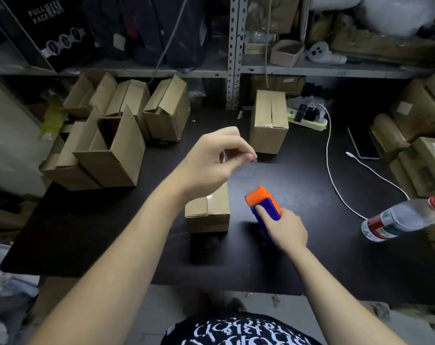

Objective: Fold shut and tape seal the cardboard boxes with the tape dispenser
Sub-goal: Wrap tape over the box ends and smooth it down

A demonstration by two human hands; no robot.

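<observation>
Gripping the tape dispenser (262, 201) beside a small, shut cardboard box (207, 215).

My right hand (283, 229) is wrapped round the blocky plastic dispenser, orange at the front and blue behind, with my forefinger laid along its flat side. It is just right of the box, over the matt black table (323, 245). The box is plain brown card with its flaps folded flat and a glossy clear strip across the top. My left hand (216, 158) hovers above it, fingertips drawn to the thumb; blur hides whether they pinch anything. A taller taped box (270, 123) stands farther back. Open boxes (107, 148) crowd the left. A clear bottle (405, 216) with a red cap sits at the right, near a white cable (332, 155).
</observation>
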